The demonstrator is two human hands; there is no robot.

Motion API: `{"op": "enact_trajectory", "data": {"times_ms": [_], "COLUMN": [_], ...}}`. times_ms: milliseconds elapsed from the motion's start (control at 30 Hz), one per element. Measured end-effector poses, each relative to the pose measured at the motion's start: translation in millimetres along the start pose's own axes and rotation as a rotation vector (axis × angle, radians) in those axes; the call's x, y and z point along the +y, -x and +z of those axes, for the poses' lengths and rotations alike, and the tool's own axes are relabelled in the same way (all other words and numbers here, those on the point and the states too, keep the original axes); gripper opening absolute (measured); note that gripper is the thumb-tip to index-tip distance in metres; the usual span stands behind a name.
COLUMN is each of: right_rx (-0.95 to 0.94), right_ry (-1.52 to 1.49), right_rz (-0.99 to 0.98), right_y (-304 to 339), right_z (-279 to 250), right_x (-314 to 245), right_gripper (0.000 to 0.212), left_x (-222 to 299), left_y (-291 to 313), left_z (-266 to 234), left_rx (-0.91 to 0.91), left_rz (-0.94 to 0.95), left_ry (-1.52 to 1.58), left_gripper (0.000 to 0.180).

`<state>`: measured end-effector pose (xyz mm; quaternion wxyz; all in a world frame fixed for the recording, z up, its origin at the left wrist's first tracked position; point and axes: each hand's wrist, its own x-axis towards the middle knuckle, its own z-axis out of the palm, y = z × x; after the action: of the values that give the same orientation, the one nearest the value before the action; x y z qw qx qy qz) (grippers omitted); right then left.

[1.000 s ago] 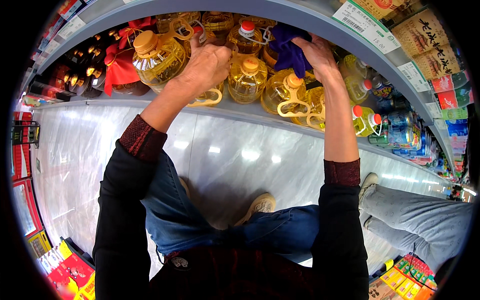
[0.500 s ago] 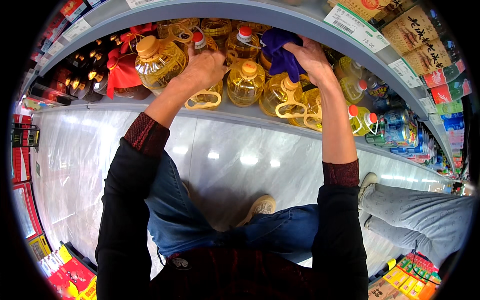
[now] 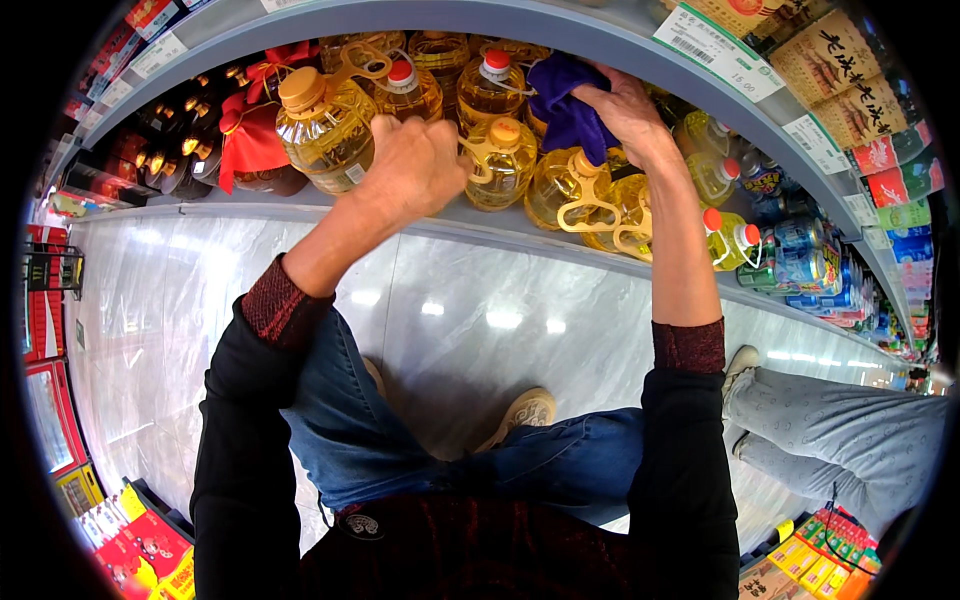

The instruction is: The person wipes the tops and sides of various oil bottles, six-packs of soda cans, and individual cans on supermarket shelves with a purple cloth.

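Observation:
On the low shelf stand several large clear bottles of golden oil. My left hand is closed in a fist in front of them, its grip hidden by the back of the hand. Beside its knuckles are the pale yellow handle and orange-yellow cap of an oil bottle. My right hand grips a bunched purple cloth, which hangs among the bottles at the back. Below the cloth stands another oil bottle with a looped handle. A bigger oil bottle is left of my left hand.
Dark bottles and a red cloth-topped jar stand at the left. Smaller red-capped oil bottles and drink cans are to the right. The upper shelf edge overhangs. Another person's grey-trousered leg is at the right.
My left hand has come toward me and slightly right, away from a red-capped bottle at the back. The handle beside it now points down. My right hand with the purple cloth has barely moved.

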<state>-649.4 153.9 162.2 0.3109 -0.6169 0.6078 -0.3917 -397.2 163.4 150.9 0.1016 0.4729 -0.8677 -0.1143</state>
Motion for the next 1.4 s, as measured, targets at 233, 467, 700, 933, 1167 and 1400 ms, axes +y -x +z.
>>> {"op": "enact_trajectory", "data": {"times_ms": [233,467,700,933,1167,1400], "right_rx": [0.346,0.641,0.028,0.026,0.128,0.136], "right_ry": [-0.396,-0.338,0.492,0.702,0.781,0.381], "right_rz": [0.265,0.186,-0.043,-0.062,-0.158,-0.135], "right_y": [-13,-24,-38,-44,-41,-45], "right_z": [-36,-36,-3,33,26,16], "right_x": [22,57,23,56,72,101], "right_gripper": [0.037,0.026,0.045,0.057,0.051,0.049], "left_x": [19,6,-21,-34,-20,-13], "left_y": [10,-33,-92,-147,-155,-152], "left_z": [-5,3,47,66,73,69], "left_rx": [-0.227,0.26,0.283,0.106,-0.023,-0.034], "left_rz": [0.079,0.123,0.138,0.115,0.18,0.175], "left_ry": [0.27,0.187,0.113,0.178,-0.024,-0.045], "left_gripper": [0.026,0.03,0.041,0.045,0.071,0.085]}}
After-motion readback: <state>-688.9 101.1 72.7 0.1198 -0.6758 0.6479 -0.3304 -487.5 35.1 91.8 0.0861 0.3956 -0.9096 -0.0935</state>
